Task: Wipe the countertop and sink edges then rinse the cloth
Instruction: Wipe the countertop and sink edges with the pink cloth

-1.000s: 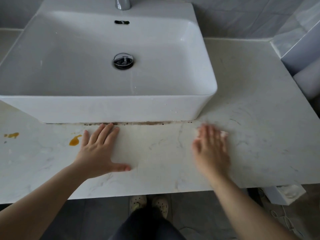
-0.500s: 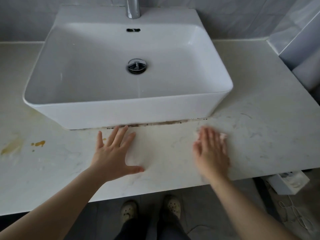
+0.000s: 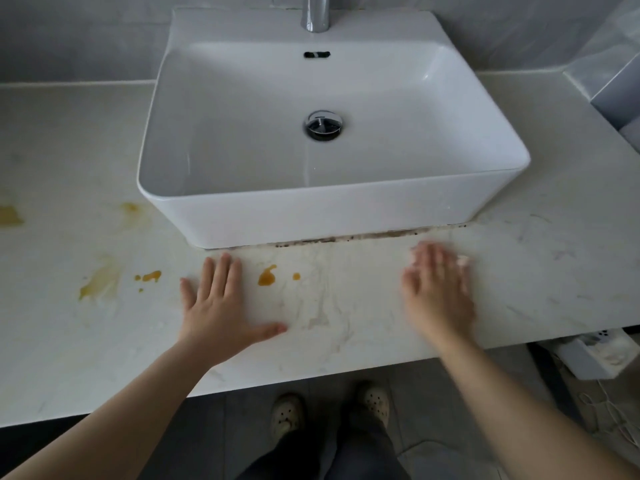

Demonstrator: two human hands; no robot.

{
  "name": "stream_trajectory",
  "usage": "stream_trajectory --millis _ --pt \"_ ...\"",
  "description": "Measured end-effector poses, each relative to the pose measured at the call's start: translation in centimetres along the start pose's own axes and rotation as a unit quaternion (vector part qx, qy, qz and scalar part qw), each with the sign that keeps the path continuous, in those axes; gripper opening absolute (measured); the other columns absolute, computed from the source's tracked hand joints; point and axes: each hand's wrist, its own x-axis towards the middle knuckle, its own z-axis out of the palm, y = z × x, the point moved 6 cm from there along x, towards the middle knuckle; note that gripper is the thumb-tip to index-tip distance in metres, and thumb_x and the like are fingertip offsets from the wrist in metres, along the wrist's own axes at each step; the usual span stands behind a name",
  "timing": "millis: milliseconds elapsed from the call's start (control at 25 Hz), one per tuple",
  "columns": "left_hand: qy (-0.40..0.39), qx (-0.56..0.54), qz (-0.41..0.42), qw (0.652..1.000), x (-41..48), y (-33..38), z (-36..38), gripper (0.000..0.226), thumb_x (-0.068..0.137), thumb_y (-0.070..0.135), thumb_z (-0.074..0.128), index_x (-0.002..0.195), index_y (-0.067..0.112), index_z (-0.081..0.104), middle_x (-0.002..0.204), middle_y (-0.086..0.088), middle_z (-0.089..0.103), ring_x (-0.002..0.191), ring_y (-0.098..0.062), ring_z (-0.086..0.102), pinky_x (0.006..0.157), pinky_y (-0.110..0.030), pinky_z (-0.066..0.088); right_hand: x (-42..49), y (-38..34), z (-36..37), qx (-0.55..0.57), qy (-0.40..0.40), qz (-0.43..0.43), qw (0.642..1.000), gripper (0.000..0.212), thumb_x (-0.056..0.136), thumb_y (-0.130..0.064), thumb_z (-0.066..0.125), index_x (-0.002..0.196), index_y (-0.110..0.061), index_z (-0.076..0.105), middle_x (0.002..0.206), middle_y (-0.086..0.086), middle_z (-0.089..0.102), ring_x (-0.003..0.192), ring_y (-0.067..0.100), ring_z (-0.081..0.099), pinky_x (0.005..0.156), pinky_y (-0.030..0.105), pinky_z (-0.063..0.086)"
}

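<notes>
A: What takes up most of the view?

B: A pale marbled countertop (image 3: 519, 271) running the full width, with a white rectangular sink (image 3: 332, 216) standing on it. A chrome tap (image 3: 316, 12) rises behind the basin and the drain (image 3: 323, 125) sits in the middle of the bowl. A dark grimy line (image 3: 363, 237) runs along the joint where the sink's front wall meets the counter.

A: And the hands?

B: The left hand (image 3: 221, 317) lies flat on the counter in front of the sink's left part, fingers close together, thumb stuck out to the right. The right hand (image 3: 438, 292) is blurred, flat with fingers slightly spread, pressing down near the sink's right front corner.

A: Where's the cloth?

B: Under the right hand; only a pale corner of the cloth (image 3: 463, 260) peeks out beside the fingertips.

A: Any dirt?

B: Orange stains (image 3: 266, 276) just right of the left hand, and smaller orange spots (image 3: 150, 276) with yellowish smears (image 3: 100, 282) further left
</notes>
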Motion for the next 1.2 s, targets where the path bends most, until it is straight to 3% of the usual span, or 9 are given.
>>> stream_trajectory --millis 120,280,360,600,760,840,920,1080,1200 --pt "-0.019 -0.010 0.014 1.000 0.2 -0.1 0.2 0.150 0.027 0.101 0.012 0.145 0.012 -0.015 0.154 -0.002 -0.020 0.140 -0.022 -0.023 0.111 -0.054 -0.008 0.2 -3.6 0.2 0.013 0.000 0.098 0.995 0.072 0.089 -0.050 0.005 0.151 -0.013 0.005 0.159 0.009 0.007 0.146 0.024 0.003 0.118 0.044 -0.007" --pt "-0.036 -0.003 0.032 0.999 0.2 -1.0 0.0 0.146 0.032 0.096 0.031 0.145 0.015 -0.014 0.154 0.001 -0.020 0.140 -0.019 -0.022 0.114 -0.049 -0.005 -6.7 -17.9 2.8 0.016 -0.071 -0.264 0.962 0.074 0.086 -0.054 -0.005 0.150 -0.016 -0.002 0.159 0.003 -0.006 0.146 0.019 -0.011 0.110 0.036 -0.023" --pt "-0.051 -0.001 0.052 0.997 0.2 -1.4 0.0 0.155 0.019 0.101 0.020 0.145 0.018 -0.018 0.153 0.003 -0.025 0.139 -0.017 -0.026 0.114 -0.047 -0.008 -6.2 -16.3 2.1 -0.001 -0.076 -0.319 0.945 0.070 0.087 -0.056 -0.008 0.148 -0.022 -0.010 0.156 -0.003 -0.015 0.143 0.013 -0.018 0.113 0.033 -0.019" --pt "-0.048 -0.020 0.067 0.996 0.2 -1.5 0.2 0.151 0.023 0.101 0.016 0.144 0.018 -0.021 0.152 0.003 -0.028 0.136 -0.016 -0.032 0.111 -0.048 -0.014 -0.1 -4.8 0.5 -0.002 -0.006 0.089 0.996 0.071 0.092 -0.054 0.005 0.151 -0.015 -0.001 0.160 0.006 0.000 0.147 0.021 -0.003 0.119 0.041 -0.006" --pt "-0.025 -0.024 0.061 0.998 0.1 -1.6 -0.2 0.153 0.022 0.097 0.027 0.146 0.018 -0.011 0.155 0.005 -0.018 0.140 -0.013 -0.022 0.113 -0.043 -0.008 -5.4 -18.2 2.9 0.024 -0.038 -0.226 0.973 0.070 0.091 -0.049 0.011 0.150 -0.012 0.011 0.159 0.008 0.010 0.147 0.022 0.004 0.117 0.038 -0.011" --pt "-0.009 -0.016 0.069 0.997 0.0 -2.0 -0.6 0.144 0.030 0.095 0.029 0.147 0.019 -0.009 0.153 0.010 -0.018 0.138 -0.007 -0.021 0.112 -0.038 -0.007 -7.1 -17.6 2.6 -0.025 -0.015 -0.363 0.931 0.063 0.092 -0.045 0.021 0.147 -0.014 0.030 0.154 0.005 0.029 0.143 0.021 0.022 0.118 0.039 0.008" --pt "-0.017 -0.006 0.086 0.996 0.1 -2.4 -0.5 0.142 0.036 0.097 0.032 0.145 0.020 -0.016 0.147 0.014 -0.027 0.131 -0.003 -0.028 0.110 -0.036 -0.011 -4.8 -12.0 1.7 -0.058 0.004 -0.315 0.947 0.067 0.090 -0.047 0.014 0.148 -0.018 0.026 0.155 0.002 0.026 0.144 0.020 0.022 0.118 0.040 0.015" --pt "-0.030 0.002 0.095 0.995 0.2 -2.4 -0.2 0.146 0.033 0.099 0.024 0.143 0.016 -0.021 0.152 0.003 -0.025 0.131 -0.009 -0.032 0.112 -0.040 -0.012 -0.7 -7.4 1.1 -0.008 -0.013 0.016 1.000 0.074 0.088 -0.056 0.000 0.151 -0.018 0.001 0.160 0.004 -0.001 0.147 0.020 -0.003 0.118 0.038 -0.009" --pt "-0.035 -0.023 0.078 0.996 0.1 -2.4 -0.6 0.150 0.029 0.093 0.036 0.145 0.011 -0.015 0.153 -0.005 -0.023 0.137 -0.017 -0.028 0.114 -0.039 -0.010 -3.9 -17.7 2.6 0.023 -0.021 -0.119 0.992 0.078 0.089 -0.060 0.001 0.151 -0.013 0.005 0.159 0.008 0.002 0.147 0.023 -0.003 0.115 0.038 -0.016"
